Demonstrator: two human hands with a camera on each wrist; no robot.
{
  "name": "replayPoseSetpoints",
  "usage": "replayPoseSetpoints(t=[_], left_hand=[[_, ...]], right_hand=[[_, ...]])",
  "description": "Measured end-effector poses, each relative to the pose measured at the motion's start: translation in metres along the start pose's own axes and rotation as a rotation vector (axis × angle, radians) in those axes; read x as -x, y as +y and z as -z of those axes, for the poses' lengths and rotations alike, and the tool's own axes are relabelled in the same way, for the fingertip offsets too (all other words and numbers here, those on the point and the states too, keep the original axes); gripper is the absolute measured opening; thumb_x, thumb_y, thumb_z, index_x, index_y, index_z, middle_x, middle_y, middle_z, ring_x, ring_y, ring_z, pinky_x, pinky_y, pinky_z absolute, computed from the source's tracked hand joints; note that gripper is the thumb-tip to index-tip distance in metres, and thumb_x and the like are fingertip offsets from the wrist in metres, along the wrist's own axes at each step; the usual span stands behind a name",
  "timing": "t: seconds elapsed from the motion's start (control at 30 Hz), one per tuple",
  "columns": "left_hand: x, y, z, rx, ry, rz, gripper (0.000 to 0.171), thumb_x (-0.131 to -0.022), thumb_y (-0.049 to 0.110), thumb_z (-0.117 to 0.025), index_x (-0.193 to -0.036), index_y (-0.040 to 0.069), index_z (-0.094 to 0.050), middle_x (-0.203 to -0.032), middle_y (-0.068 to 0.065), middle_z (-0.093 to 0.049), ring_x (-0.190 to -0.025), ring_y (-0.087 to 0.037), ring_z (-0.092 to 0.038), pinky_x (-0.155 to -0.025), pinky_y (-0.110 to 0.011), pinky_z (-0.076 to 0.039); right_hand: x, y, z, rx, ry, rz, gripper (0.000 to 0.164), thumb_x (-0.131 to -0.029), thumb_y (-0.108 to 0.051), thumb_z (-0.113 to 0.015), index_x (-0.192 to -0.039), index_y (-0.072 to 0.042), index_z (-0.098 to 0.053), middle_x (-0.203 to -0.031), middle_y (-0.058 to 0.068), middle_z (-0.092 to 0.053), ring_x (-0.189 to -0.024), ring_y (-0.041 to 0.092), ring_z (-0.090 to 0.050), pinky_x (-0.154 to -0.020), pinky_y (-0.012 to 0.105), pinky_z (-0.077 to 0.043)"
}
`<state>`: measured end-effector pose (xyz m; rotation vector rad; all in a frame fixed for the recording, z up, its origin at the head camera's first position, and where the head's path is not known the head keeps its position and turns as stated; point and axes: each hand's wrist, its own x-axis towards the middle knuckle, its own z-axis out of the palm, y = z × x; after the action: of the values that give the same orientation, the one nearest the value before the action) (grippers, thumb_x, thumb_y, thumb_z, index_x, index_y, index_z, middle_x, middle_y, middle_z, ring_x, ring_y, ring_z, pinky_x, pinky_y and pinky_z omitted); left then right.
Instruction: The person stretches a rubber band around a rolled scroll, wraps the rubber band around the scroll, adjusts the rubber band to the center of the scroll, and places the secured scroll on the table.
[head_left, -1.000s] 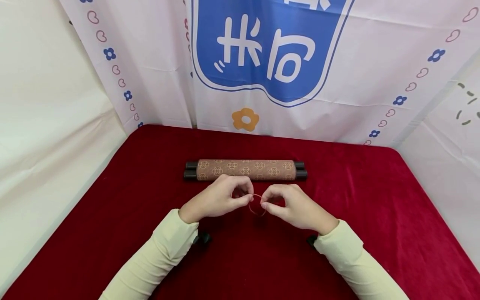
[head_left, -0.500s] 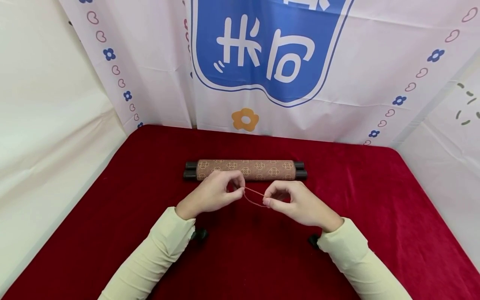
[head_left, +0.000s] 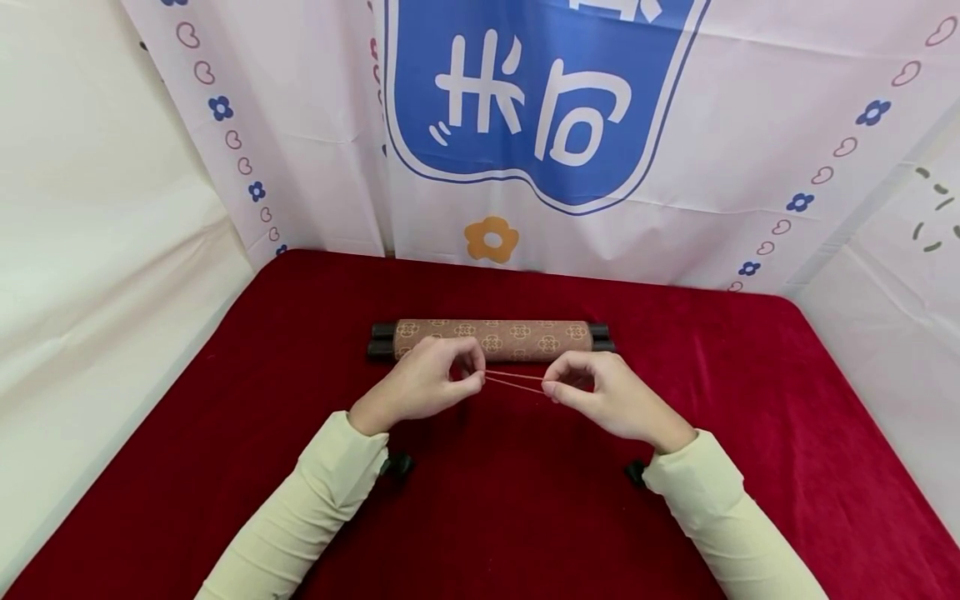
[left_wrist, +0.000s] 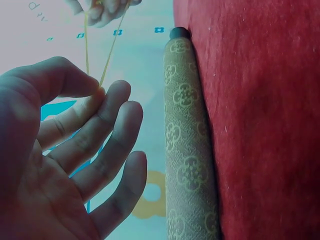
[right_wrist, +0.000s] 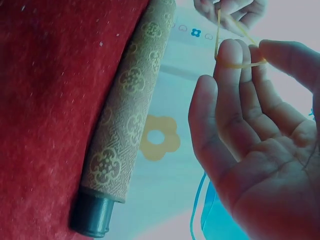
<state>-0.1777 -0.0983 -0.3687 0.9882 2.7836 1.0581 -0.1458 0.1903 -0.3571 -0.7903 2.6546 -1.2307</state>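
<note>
A thin rubber band (head_left: pixel 515 375) is stretched between both hands, just in front of a rolled scroll with a brown, flower-patterned back (head_left: pixel 517 333). My left hand (head_left: pixel 427 383) pinches one end between thumb and index finger; its other fingers are loosely bent in the left wrist view. At the other end my right hand (head_left: pixel 618 396) grips the band with the thumb, and in the right wrist view the band (right_wrist: pixel 217 37) also loops round a fingertip. Black rod ends (head_left: pixel 603 345) stick out at both sides of the scroll, whose near left part is hidden behind my left hand.
A red velvet cloth (head_left: pixel 495 517) covers the table. Behind it hangs a white curtain (head_left: pixel 322 167) with a blue emblem and an orange flower. Pale fabric walls (head_left: pixel 97 250) stand on both sides. Small black objects (head_left: pixel 398 465) show beside the cuffs.
The hands have moved apart, left hand to the left, right hand to the right and slightly farther away. The rubber band has gone from a slack loop to two nearly straight strands. The scroll stays put.
</note>
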Motion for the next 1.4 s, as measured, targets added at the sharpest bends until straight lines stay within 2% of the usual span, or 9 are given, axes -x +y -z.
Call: replayPoseSetpoints(t=[0.23, 0.5, 0.63, 0.7, 0.93, 1.07, 1.17, 1.33, 1.4], left_hand=[[-0.004, 0.010, -0.008, 0.016, -0.039, -0.036, 0.008, -0.093, 0.014, -0.070, -0.090, 0.021, -0.069, -0.083, 0.010, -0.072, -0.078, -0.001, -0.064, -0.075, -0.026, -0.054], [-0.005, 0.008, -0.010, -0.004, -0.096, -0.014, 0.004, -0.097, 0.016, -0.069, -0.097, 0.018, -0.073, -0.087, 0.010, -0.073, -0.077, -0.006, -0.065, -0.077, -0.027, -0.051], [-0.007, 0.007, -0.011, 0.008, -0.127, 0.001, 0.012, -0.098, 0.016, -0.068, -0.108, 0.012, -0.074, -0.096, 0.007, -0.075, -0.087, -0.008, -0.068, -0.080, -0.028, -0.054], [-0.010, 0.008, -0.011, 0.013, -0.139, -0.001, 0.017, -0.099, 0.017, -0.067, -0.113, 0.009, -0.074, -0.101, 0.005, -0.076, -0.095, -0.009, -0.070, -0.085, -0.031, -0.056], [-0.024, 0.013, -0.014, -0.017, -0.157, -0.052, 0.029, -0.100, 0.016, -0.066, -0.126, 0.004, -0.069, -0.119, -0.005, -0.075, -0.113, -0.020, -0.071, -0.102, -0.041, -0.055], [-0.032, 0.016, -0.013, -0.059, -0.147, -0.062, 0.034, -0.100, 0.015, -0.068, -0.130, 0.000, -0.067, -0.126, -0.011, -0.073, -0.117, -0.025, -0.070, -0.105, -0.042, -0.055], [-0.037, 0.017, -0.012, -0.114, -0.143, -0.050, 0.038, -0.099, 0.016, -0.069, -0.133, 0.000, -0.064, -0.131, -0.013, -0.071, -0.122, -0.028, -0.069, -0.107, -0.044, -0.053], [-0.049, 0.017, -0.013, -0.250, -0.162, -0.014, 0.048, -0.098, 0.020, -0.069, -0.142, 0.002, -0.058, -0.136, -0.012, -0.066, -0.128, -0.031, -0.061, -0.107, -0.047, -0.052], [-0.054, 0.016, -0.014, -0.320, -0.184, 0.009, 0.054, -0.098, 0.023, -0.070, -0.145, 0.003, -0.055, -0.138, -0.012, -0.063, -0.129, -0.032, -0.059, -0.107, -0.048, -0.051]], right_hand=[[0.002, 0.003, 0.005, 0.069, 0.004, 0.002, 0.002, -0.101, -0.023, -0.072, -0.100, -0.022, -0.074, -0.095, -0.011, -0.072, -0.090, 0.008, -0.066, -0.084, 0.029, -0.055], [0.004, 0.007, 0.016, 0.122, 0.026, -0.020, 0.004, -0.101, -0.021, -0.072, -0.100, -0.018, -0.075, -0.096, -0.006, -0.076, -0.088, 0.008, -0.067, -0.082, 0.029, -0.055], [0.005, 0.013, 0.022, 0.165, 0.068, -0.028, 0.004, -0.099, -0.017, -0.073, -0.102, -0.019, -0.076, -0.096, -0.004, -0.077, -0.089, 0.008, -0.068, -0.083, 0.028, -0.055], [0.004, 0.016, 0.025, 0.180, 0.084, -0.033, 0.006, -0.099, -0.015, -0.074, -0.103, -0.019, -0.077, -0.097, -0.002, -0.078, -0.090, 0.009, -0.069, -0.083, 0.028, -0.056], [0.004, 0.023, 0.030, 0.231, 0.131, -0.046, 0.006, -0.099, -0.015, -0.073, -0.104, -0.013, -0.077, -0.096, -0.001, -0.077, -0.089, 0.011, -0.069, -0.082, 0.030, -0.057], [0.003, 0.027, 0.032, 0.258, 0.183, -0.032, 0.006, -0.098, -0.013, -0.075, -0.103, -0.012, -0.077, -0.094, -0.003, -0.076, -0.086, 0.011, -0.070, -0.079, 0.032, -0.058], [0.003, 0.029, 0.035, 0.285, 0.230, -0.017, 0.006, -0.098, -0.012, -0.075, -0.103, -0.012, -0.078, -0.094, -0.003, -0.076, -0.085, 0.013, -0.070, -0.080, 0.038, -0.058], [0.004, 0.030, 0.039, 0.305, 0.337, -0.017, 0.008, -0.096, -0.010, -0.076, -0.102, -0.012, -0.080, -0.099, 0.002, -0.078, -0.091, 0.019, -0.070, -0.084, 0.047, -0.058], [0.005, 0.029, 0.040, 0.305, 0.390, -0.017, 0.008, -0.096, -0.009, -0.076, -0.102, -0.012, -0.081, -0.101, 0.004, -0.078, -0.094, 0.022, -0.071, -0.085, 0.047, -0.057]])
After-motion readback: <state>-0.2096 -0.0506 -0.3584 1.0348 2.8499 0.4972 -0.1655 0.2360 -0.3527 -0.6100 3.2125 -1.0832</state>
